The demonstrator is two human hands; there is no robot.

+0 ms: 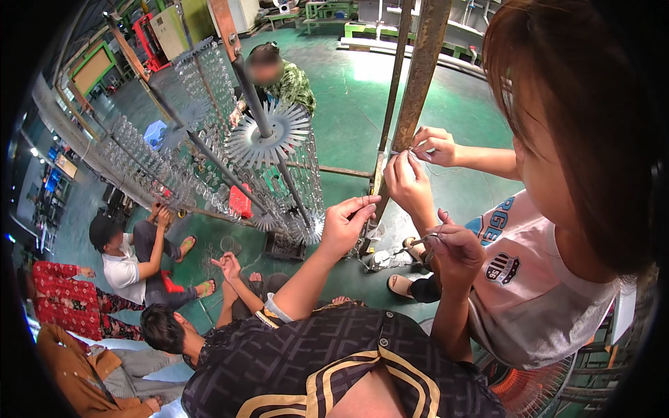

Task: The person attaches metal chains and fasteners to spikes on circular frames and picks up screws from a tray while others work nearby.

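My left hand [347, 224] is raised in front of me, its thumb and fingertips pinched together near the rusty upright post [420, 76]. A thin dark line shows at the fingertips, too fine to name. My right hand [458, 249] is held lower and to the right, fingers curled around a thin dark metal piece [417, 244] whose kind I cannot make out. Just beyond, a co-worker's two hands [411, 180] pinch a pale thin strand against the post. Left of my left hand stands a metal rod with a slotted grey disc [270, 134], hung with clear bead strands [310, 174].
A co-worker in a pale T-shirt [533, 279] stands close on my right. Others sit or crouch at left, and one in green [293, 87] is behind the disc. More rods with bead strands [132, 150] stand at left. A fan [533, 386] is at lower right.
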